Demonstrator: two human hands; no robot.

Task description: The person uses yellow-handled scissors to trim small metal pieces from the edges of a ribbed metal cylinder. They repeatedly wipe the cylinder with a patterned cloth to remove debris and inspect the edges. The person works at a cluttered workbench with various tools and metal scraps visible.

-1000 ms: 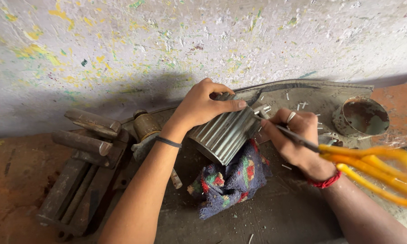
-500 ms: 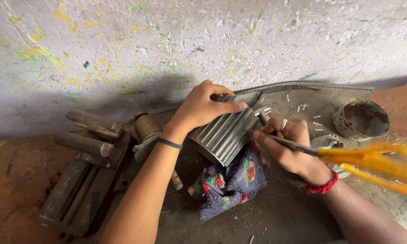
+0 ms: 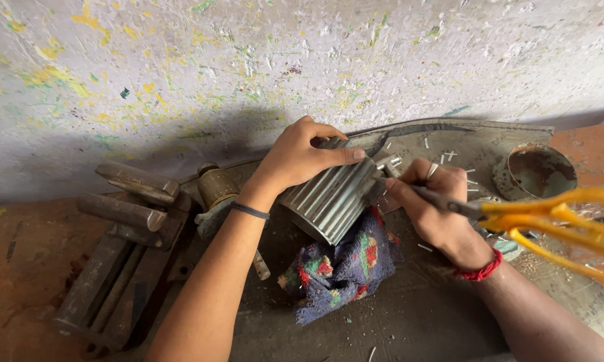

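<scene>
- Two bare forearms are reaching up from the near edge of the view, over a dusty grey table.
- A patterned blue, red and green cloth is lying bunched on the table between the arms, just under the work.
- The right hand is resting against the cloth's right edge, fingers curled shut around a thin dark tool; its tip is pointing at the upper end of the ribbed piece, though whether it is touching cannot be told. A red thread band is circling that wrist.
- Yellow-handled scissors are showing blurred right beside the right hand; how they are being held cannot be told.
- A ribbed grey metal cylinder is lying tilted on the cloth, near the middle of the table.
- The left hand is clamping down over the top of the cylinder, thumb stretched along its upper edge. A dark band is sitting on that wrist.
- A rusty bench vise is sitting well to the left, with a brass-coloured cylinder just beside it.
- A rusted round tin is standing farther off on the right.
- A paint-flecked wall is rising behind everything.
</scene>
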